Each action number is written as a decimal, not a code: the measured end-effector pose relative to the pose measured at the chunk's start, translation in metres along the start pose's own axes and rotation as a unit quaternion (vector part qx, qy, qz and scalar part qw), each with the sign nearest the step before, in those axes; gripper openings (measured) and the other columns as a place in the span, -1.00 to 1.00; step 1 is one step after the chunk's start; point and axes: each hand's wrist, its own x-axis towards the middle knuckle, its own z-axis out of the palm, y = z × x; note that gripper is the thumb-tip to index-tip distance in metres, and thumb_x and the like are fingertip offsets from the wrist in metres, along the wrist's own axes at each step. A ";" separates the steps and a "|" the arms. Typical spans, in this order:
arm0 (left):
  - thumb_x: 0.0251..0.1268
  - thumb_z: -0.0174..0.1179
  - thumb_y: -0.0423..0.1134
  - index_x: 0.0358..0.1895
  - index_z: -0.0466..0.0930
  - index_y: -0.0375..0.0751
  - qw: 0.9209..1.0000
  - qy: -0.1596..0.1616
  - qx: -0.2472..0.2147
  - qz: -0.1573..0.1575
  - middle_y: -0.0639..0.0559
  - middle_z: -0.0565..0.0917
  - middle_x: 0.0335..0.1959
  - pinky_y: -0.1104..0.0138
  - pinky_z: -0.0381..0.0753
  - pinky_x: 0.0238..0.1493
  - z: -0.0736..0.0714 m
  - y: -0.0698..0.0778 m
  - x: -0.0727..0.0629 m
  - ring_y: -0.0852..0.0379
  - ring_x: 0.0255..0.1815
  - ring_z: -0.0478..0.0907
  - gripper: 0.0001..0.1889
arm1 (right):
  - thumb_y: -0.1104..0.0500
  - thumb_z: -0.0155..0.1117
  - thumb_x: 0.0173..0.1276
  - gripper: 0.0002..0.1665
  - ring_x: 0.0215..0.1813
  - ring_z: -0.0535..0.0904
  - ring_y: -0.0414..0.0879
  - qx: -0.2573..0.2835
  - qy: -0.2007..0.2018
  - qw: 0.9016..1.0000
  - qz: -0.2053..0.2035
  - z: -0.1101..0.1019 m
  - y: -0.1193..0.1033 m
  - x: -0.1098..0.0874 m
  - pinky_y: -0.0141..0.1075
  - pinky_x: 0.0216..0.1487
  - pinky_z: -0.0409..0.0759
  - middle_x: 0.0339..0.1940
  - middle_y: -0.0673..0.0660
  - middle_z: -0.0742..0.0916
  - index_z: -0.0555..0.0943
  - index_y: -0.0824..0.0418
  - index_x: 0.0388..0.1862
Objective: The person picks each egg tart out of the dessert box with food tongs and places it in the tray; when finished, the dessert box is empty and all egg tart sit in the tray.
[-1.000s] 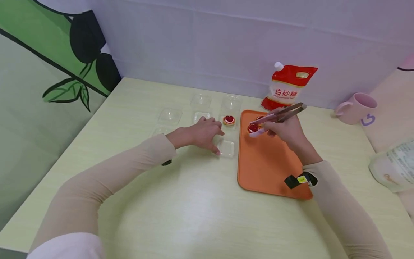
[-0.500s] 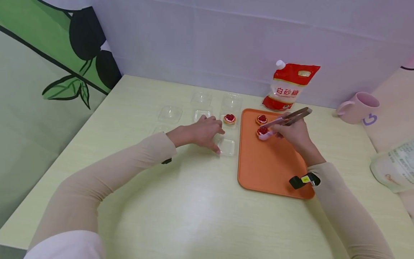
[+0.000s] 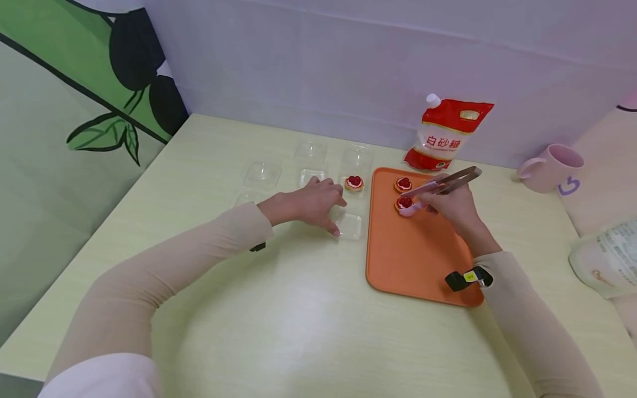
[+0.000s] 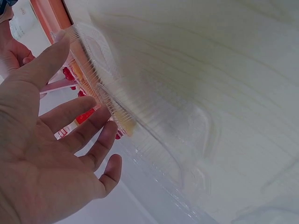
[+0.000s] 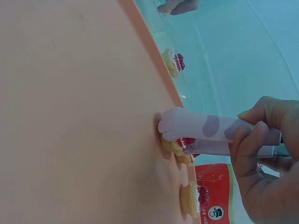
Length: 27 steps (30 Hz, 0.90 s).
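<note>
My right hand (image 3: pixel 453 203) holds a pair of tongs (image 3: pixel 448 181) with pink paw-shaped tips. Those tips stand around a small tart (image 5: pixel 174 145) topped with red fruit, low at the orange tray (image 3: pixel 418 260). Just behind it on the tray is another tart (image 3: pixel 403 184); a third tart (image 5: pixel 190 199) shows in the right wrist view. My left hand (image 3: pixel 316 204) reaches over the clear plastic boxes, fingers loosely bent. Its thumb touches the edge of a clear box (image 3: pixel 349 226). Beyond the fingers, a tart (image 3: pixel 354 183) sits in another clear box.
More clear boxes (image 3: pixel 262 174) with raised lids lie left of my left hand. Behind the tray stands a red and white sugar pouch (image 3: pixel 438 135). A pink mug (image 3: pixel 551 167) is at the back right, and a pale bag (image 3: pixel 607 254) leans at the right edge.
My right hand and the tongs moved right and slightly nearer; the tart at their tips shifted right with them, away from the other tart. My left hand stays in place.
</note>
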 end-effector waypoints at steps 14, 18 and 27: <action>0.03 0.48 0.18 0.35 0.51 -0.17 1.000 -0.022 -0.001 -0.015 -0.07 0.53 0.15 0.13 0.24 0.04 -0.001 0.001 0.001 -0.04 0.11 0.38 -0.18 | 0.17 0.36 0.36 -0.59 -0.51 0.63 -0.18 0.040 0.005 0.999 -0.024 -0.010 -0.013 -0.006 -0.41 -0.39 0.66 -0.38 -0.25 0.74 0.49 0.27 0.12; 0.06 0.45 0.20 0.38 0.48 -0.15 1.000 -0.028 0.002 -0.014 -0.08 0.52 0.19 0.11 0.27 0.09 0.000 0.000 0.001 -0.05 0.17 0.38 -0.17 | 0.19 0.36 0.36 -0.59 -0.52 0.65 -0.16 0.055 0.004 0.998 -0.029 -0.010 -0.018 -0.008 -0.39 -0.39 0.67 -0.40 -0.26 0.74 0.49 0.27 0.12; 0.22 0.33 0.20 0.45 0.38 -0.08 0.998 0.043 -0.022 -0.027 -0.12 0.50 0.26 -0.05 0.29 0.20 -0.021 -0.020 0.007 -0.10 0.25 0.35 -0.22 | 0.22 0.34 0.36 -0.67 -0.56 0.56 -0.14 0.069 0.001 0.996 -0.062 -0.005 -0.027 -0.002 -0.42 -0.47 0.61 -0.44 -0.17 0.75 0.54 0.31 0.04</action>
